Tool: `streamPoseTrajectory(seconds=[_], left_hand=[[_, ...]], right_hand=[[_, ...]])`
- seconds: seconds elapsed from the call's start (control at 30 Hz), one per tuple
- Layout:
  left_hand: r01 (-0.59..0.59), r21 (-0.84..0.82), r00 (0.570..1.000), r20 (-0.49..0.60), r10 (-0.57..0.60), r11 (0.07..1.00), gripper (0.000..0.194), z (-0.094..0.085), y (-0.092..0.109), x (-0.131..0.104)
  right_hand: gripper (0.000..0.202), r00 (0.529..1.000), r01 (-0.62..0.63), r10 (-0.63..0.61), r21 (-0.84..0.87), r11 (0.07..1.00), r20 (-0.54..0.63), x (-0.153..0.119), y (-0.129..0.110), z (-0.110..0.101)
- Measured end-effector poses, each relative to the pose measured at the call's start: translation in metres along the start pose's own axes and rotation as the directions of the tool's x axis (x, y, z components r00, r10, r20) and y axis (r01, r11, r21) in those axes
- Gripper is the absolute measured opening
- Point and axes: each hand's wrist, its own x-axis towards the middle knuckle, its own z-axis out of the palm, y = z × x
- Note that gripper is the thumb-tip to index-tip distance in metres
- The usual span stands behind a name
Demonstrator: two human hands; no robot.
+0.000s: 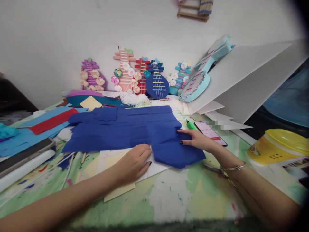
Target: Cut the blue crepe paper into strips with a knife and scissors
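Observation:
A wide sheet of dark blue crepe paper [111, 129] with creases and an uneven outline lies across the table. My left hand [135, 161] is at its near edge, fingers bent and closed on the edge beside a corner in the outline; the fingertips are partly hidden. On the right part of the sheet rests my right hand [198, 139], thumb and forefinger apart, pressing the paper lightly. White and pale yellow sheets [119, 192] lie under my left hand. Scissors [218, 170] lie partly beneath my right wrist.
A phone [211, 133] and a green marker [191, 125] lie right of the paper. Further right stands a yellow-lidded tub [277, 146]. Several paper lutes, one dark blue [157, 85], lean on the wall. Blue and red paper [53, 120] and a dark long device [26, 156] lie left.

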Motion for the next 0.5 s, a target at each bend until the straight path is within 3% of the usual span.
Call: streamPoseTrajectory(seconds=[0.13,0.33,0.5], left_hand=[[-0.088,-0.087,0.995,0.037,0.092,0.992,0.024,-0.009,0.007,-0.003],[-0.157,-0.143,0.983,0.076,0.169,0.977,0.024,-0.016,0.011,-0.003],[0.062,-0.3,0.996,0.083,-0.038,0.952,0.033,-0.012,0.009,0.0]], right_hand=[[0.065,1.0,-0.015,0.016,-0.051,0.999,0.017,-0.009,-0.002,-0.001],[0.061,0.997,-0.023,0.015,-0.101,0.995,-0.08,-0.024,-0.011,0.004],[0.038,0.951,-0.071,0.006,-0.199,0.978,-0.309,-0.063,-0.007,0.003]])
